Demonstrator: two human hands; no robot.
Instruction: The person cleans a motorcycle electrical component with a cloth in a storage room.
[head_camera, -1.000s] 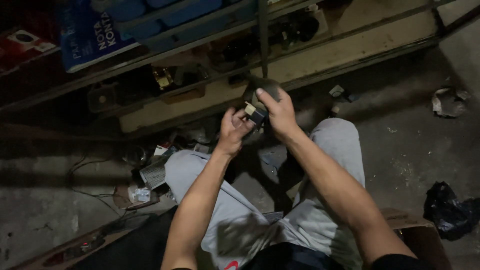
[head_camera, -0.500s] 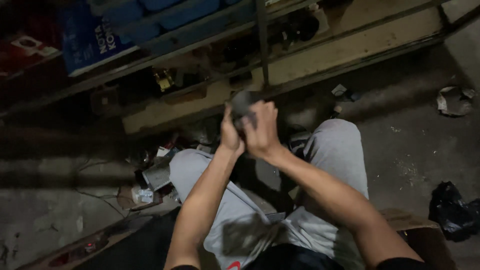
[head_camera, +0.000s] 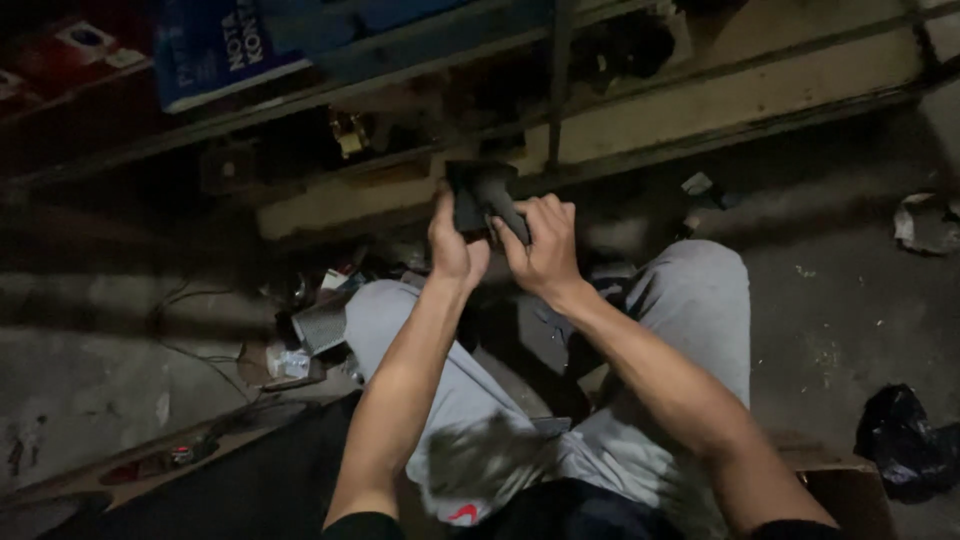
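A small dark grey object (head_camera: 484, 192), blocky with a rounded part, is held up in front of me over my knees. My left hand (head_camera: 454, 245) grips its left side with the thumb along the edge. My right hand (head_camera: 541, 248) wraps its lower right side, fingers curled over it. Both hands touch each other below the object. I am seated on the floor in grey trousers (head_camera: 690, 300). What the object is cannot be made out in the dim light.
A low wooden shelf (head_camera: 700, 100) runs across the top, with dark clutter and a blue box (head_camera: 215, 45) on it. Scraps, a small grille and wires (head_camera: 320, 320) lie by my left knee. A black bag (head_camera: 905, 445) and crumpled paper (head_camera: 925, 222) sit right.
The hands have turned the dark object between them and shifted slightly left. The right hand moved from over its top to its lower right side.
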